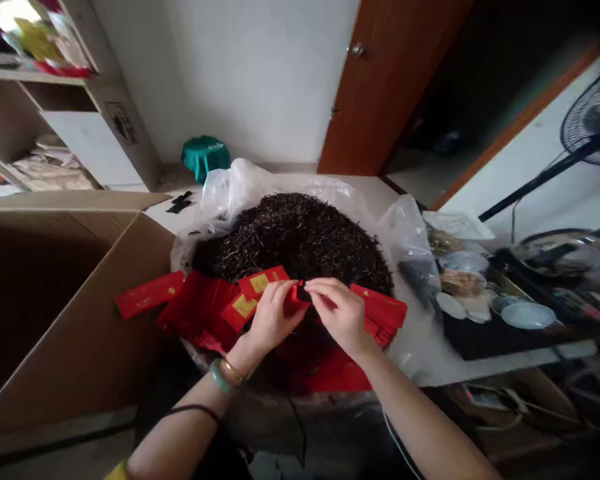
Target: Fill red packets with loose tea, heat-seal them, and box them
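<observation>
Probably light and creasable, the small red paper packet point(293, 303) suits edge-pinching, the left hand point(273, 313) grasping it, the right hand's grip point(337, 313) unclear.

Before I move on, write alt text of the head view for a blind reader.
The left hand holds a red packet as the right hand touches its edge, by a heap of dark dried leaves on clear plastic. More red packets lie to both sides; an open cardboard box stands on the left.
</observation>
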Action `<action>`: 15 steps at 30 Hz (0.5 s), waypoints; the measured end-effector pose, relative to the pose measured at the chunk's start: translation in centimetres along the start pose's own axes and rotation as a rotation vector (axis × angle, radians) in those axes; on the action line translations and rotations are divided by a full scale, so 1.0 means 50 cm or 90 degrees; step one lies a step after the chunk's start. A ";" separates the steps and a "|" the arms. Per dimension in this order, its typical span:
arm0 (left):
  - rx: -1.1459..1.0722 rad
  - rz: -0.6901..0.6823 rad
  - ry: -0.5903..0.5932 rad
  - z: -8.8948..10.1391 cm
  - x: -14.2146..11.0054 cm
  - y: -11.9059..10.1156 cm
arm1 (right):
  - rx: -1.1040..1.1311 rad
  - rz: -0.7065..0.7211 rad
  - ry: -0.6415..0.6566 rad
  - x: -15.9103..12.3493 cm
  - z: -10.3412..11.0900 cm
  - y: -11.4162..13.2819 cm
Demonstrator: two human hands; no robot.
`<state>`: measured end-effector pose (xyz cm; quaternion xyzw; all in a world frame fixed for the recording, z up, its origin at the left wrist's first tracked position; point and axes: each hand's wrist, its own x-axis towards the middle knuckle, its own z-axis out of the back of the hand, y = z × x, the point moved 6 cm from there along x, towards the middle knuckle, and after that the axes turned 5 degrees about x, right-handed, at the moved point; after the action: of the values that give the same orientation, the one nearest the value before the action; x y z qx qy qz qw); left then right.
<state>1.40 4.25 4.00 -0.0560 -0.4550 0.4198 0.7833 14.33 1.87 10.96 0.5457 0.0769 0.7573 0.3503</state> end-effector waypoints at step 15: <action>0.000 0.003 -0.038 0.015 0.005 -0.003 | -0.038 -0.052 0.080 -0.013 -0.035 -0.015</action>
<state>0.96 4.13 4.67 -0.0449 -0.4781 0.4230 0.7684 13.21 2.48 9.37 0.4831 0.0984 0.7770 0.3913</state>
